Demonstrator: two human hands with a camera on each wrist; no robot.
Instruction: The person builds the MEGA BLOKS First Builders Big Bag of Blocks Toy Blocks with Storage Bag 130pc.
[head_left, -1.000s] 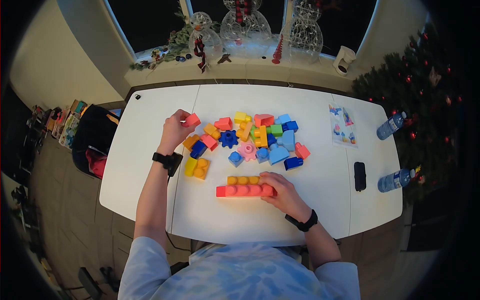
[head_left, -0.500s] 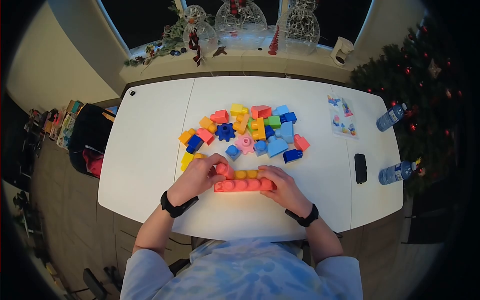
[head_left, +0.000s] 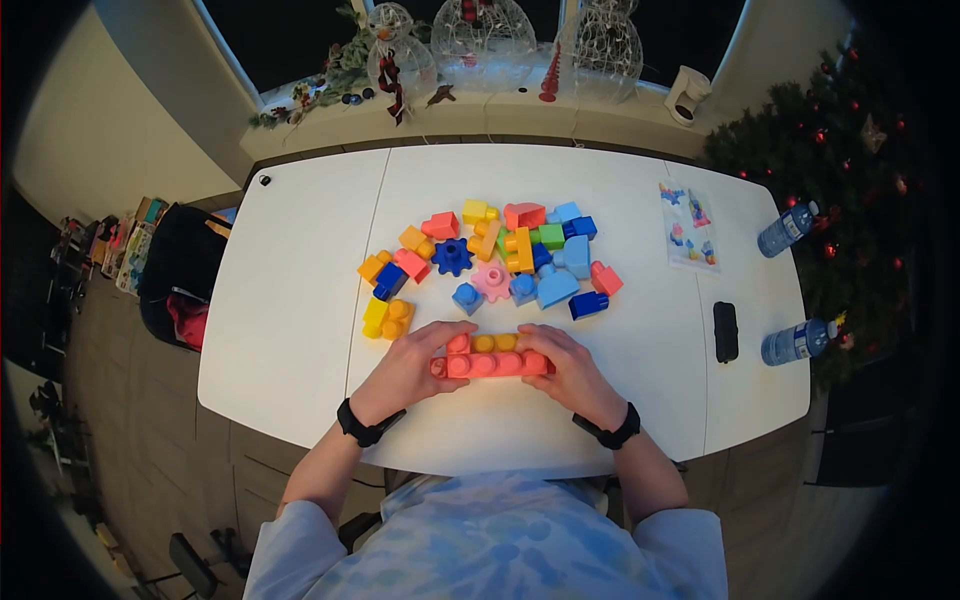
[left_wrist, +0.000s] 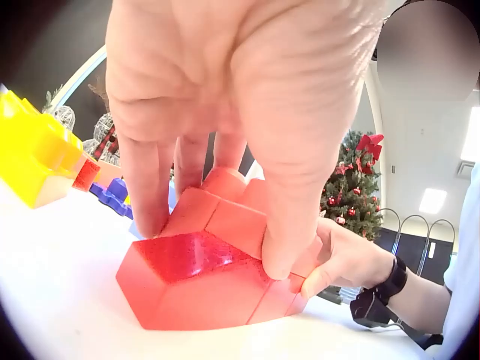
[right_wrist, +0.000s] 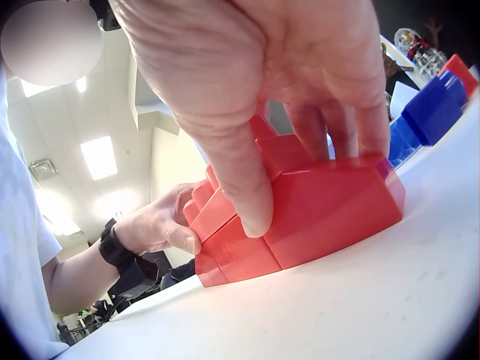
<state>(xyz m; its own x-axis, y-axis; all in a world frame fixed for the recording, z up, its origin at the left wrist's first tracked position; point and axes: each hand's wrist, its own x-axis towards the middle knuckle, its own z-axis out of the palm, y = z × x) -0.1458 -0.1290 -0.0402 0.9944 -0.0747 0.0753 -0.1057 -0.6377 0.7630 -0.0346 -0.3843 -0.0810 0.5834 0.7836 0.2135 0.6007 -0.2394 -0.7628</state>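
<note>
A row of red toy building blocks (head_left: 485,365) lies on the table in front of the person, with yellow blocks (head_left: 494,343) along its far side. A small red block (head_left: 458,344) stands at the left end of the yellow ones. The left hand (head_left: 408,368) grips the left part of this joined row, thumb on the near side and fingers on the far side. At the opposite end the right hand (head_left: 570,372) holds the row between thumb and fingers. In the left wrist view, a slanted red end block (left_wrist: 202,285) shows below the left hand.
Loose blocks in several colours lie beyond the hands, among them a dark blue gear-shaped piece (head_left: 452,257) and a pink one (head_left: 491,281). To the right are a printed sheet (head_left: 689,228), a black case (head_left: 725,332) and two water bottles (head_left: 786,230).
The left hand has come from the far left with a red block to the row's left end, where that block now sits beside the yellow ones. The right hand has stayed at the right end.
</note>
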